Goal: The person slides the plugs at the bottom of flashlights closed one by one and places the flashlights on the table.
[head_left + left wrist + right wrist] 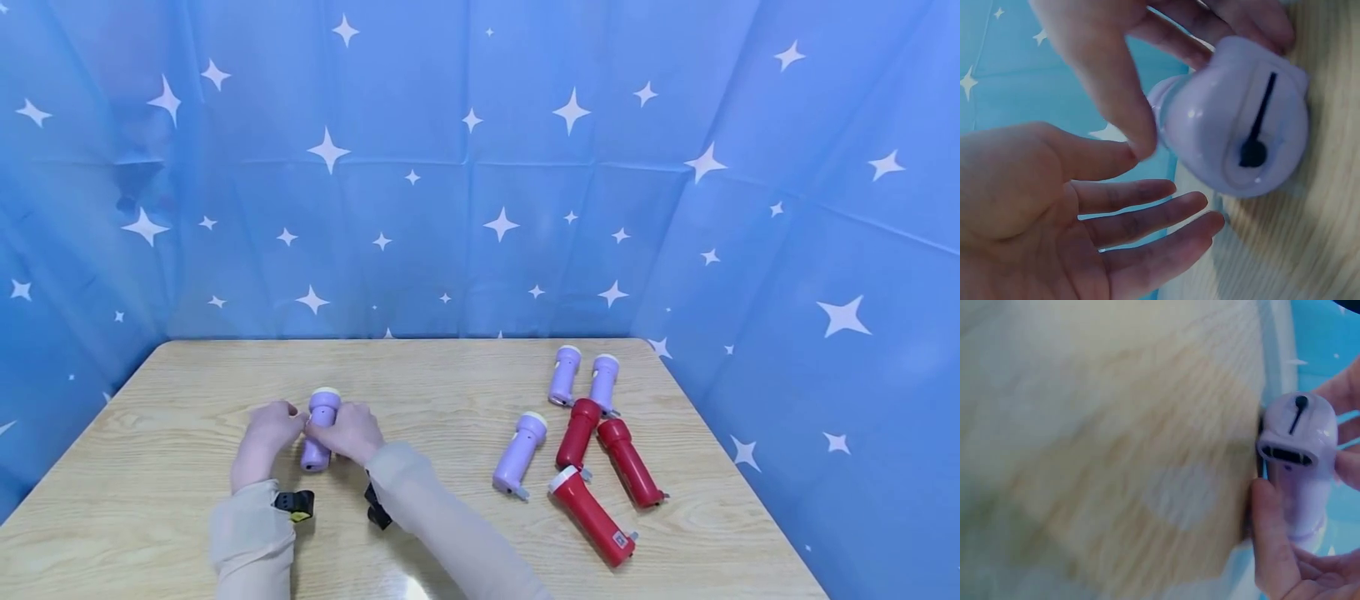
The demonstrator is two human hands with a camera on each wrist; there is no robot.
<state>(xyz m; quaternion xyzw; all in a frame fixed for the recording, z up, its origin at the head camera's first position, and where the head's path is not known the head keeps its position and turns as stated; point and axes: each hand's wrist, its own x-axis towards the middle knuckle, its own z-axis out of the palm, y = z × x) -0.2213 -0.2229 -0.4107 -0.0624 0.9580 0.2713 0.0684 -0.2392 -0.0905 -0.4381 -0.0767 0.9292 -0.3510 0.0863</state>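
Note:
A purple flashlight [324, 407] with a white rim stands tilted on the left part of the table, between both hands. My right hand [352, 432] grips it from the right side, its thumb lying along the body. My left hand [272, 429] is close on the other side. In the left wrist view, the left hand [1029, 206] has its fingers extended and its thumb tip beside the right thumb. The flashlight's tail end [1282, 119] shows a dark slot with a round hole. A dark rectangular recess [1288, 454] appears near that end in the right wrist view.
On the right of the wooden table [420, 375] lie three more purple flashlights [519, 454] and three red flashlights [596, 517], grouped close together. Small grey prongs stick out at their tail ends. A blue curtain [420, 200] with white stars hangs behind the table.

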